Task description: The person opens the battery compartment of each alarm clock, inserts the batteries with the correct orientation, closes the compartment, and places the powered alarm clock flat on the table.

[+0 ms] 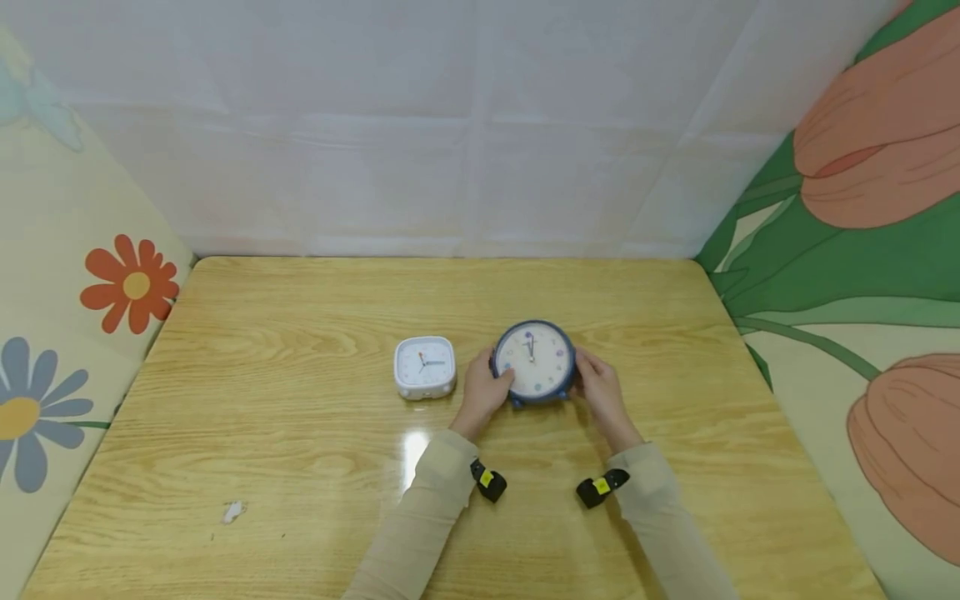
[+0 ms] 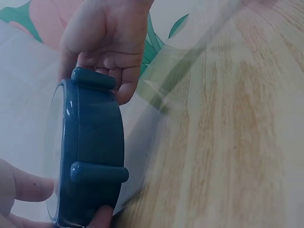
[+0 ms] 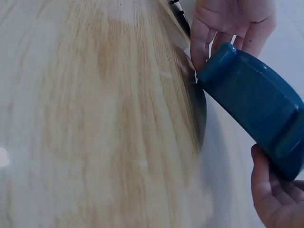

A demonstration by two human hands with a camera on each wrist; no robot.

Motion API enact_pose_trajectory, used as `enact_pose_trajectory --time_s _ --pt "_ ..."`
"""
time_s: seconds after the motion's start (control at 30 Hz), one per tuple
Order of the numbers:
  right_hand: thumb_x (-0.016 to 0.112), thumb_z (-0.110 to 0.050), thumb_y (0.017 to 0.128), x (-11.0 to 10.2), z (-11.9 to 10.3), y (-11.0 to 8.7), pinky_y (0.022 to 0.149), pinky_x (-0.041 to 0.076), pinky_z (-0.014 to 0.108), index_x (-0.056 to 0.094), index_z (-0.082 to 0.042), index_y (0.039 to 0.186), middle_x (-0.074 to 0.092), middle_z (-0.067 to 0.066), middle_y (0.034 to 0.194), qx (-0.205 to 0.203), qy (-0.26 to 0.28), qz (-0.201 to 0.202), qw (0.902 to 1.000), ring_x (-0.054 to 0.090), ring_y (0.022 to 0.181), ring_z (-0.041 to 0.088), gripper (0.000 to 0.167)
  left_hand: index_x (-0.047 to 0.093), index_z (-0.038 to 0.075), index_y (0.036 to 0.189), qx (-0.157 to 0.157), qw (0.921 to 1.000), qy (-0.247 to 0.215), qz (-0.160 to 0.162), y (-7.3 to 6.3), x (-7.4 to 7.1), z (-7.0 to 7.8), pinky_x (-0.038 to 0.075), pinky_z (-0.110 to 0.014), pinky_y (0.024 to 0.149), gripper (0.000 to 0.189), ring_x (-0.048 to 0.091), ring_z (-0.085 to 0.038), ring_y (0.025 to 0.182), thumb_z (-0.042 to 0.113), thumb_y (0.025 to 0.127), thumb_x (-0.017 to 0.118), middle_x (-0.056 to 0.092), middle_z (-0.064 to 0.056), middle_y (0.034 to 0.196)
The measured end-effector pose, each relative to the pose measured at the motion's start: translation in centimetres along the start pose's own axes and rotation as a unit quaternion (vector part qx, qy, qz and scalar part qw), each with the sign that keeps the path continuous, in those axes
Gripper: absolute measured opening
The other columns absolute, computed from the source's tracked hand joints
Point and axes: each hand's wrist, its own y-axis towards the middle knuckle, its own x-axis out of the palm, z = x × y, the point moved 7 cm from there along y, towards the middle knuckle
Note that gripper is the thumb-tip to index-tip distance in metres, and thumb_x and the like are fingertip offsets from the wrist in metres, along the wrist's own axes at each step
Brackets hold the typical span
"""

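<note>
A round alarm clock with a dark blue case and a white face stands tilted back between both hands. My left hand grips its left side, the thumb lying over the front edge of the face. On the opposite side my right hand holds the rim, with fingers reaching behind the case. The left wrist view shows the underside of the blue clock with two stubby feet. From the right wrist, the same blue case appears between the two hands, over the wood-grain tabletop.
A small white square alarm clock stands on the wooden table, just left of my left hand. A torn whitish patch marks the tabletop at front left. A white cloth hangs behind; flower-patterned panels flank both sides.
</note>
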Motion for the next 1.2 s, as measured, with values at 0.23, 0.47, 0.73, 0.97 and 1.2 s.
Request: enact_pose_trajectory --time_s 0.23,0.47,0.73,0.97,1.2 --pt "0.039 -0.023 0.099 0.0 0.3 0.2 0.059 0.050 0.021 0.048 0.011 0.122 0.053 0.000 0.075 0.019 -0.020 -0.014 0.9995 0.052 0.062 0.009 0.043 0.041 -0.015 0.126 0.014 0.9998 -0.014 -0.001 0.0 -0.2 0.1 0.030 -0.041 0.103 0.048 0.040 -0.037 0.121 0.001 0.084 0.057 0.046 -0.030 0.126" --pt "0.038 -0.020 0.099 0.0 0.7 0.5 0.061 0.052 0.023 0.046 0.013 0.123 0.055 0.003 0.077 0.038 -0.026 -0.022 0.9987 0.054 0.063 0.009 0.041 0.043 -0.014 0.125 0.024 0.9995 -0.015 0.010 0.0 -0.3 0.2 0.033 -0.043 0.101 0.047 0.045 -0.038 0.116 0.000 0.082 0.056 0.049 -0.030 0.120" --pt "0.038 -0.020 0.099 -0.2 1.2 0.9 0.062 0.052 0.023 0.048 0.014 0.120 0.056 0.004 0.075 0.051 -0.051 -0.023 0.9971 0.055 0.063 0.009 0.042 0.044 -0.015 0.123 0.033 0.9990 -0.006 0.030 -0.2 -0.6 0.4 0.036 -0.044 0.097 0.049 0.048 -0.038 0.109 -0.002 0.078 0.057 0.052 -0.029 0.114" --pt "0.038 -0.020 0.099 -0.3 1.3 1.0 0.058 0.051 0.021 0.050 0.015 0.117 0.056 0.005 0.071 0.053 -0.074 -0.019 0.9956 0.054 0.062 0.011 0.041 0.048 -0.016 0.119 0.049 0.9983 -0.010 0.029 -0.1 -0.5 0.5 0.036 -0.042 0.098 0.045 0.048 -0.037 0.111 -0.006 0.076 0.057 0.053 -0.030 0.115" --pt "0.037 -0.023 0.099 -0.3 1.5 1.1 0.053 0.050 0.022 0.052 0.014 0.116 0.054 0.006 0.067 0.071 -0.085 -0.014 0.9937 0.053 0.055 0.011 0.043 0.048 -0.016 0.120 0.053 0.9984 -0.011 0.017 0.1 -0.3 0.4 0.035 -0.037 0.100 0.044 0.047 -0.034 0.116 -0.006 0.078 0.056 0.052 -0.028 0.119"
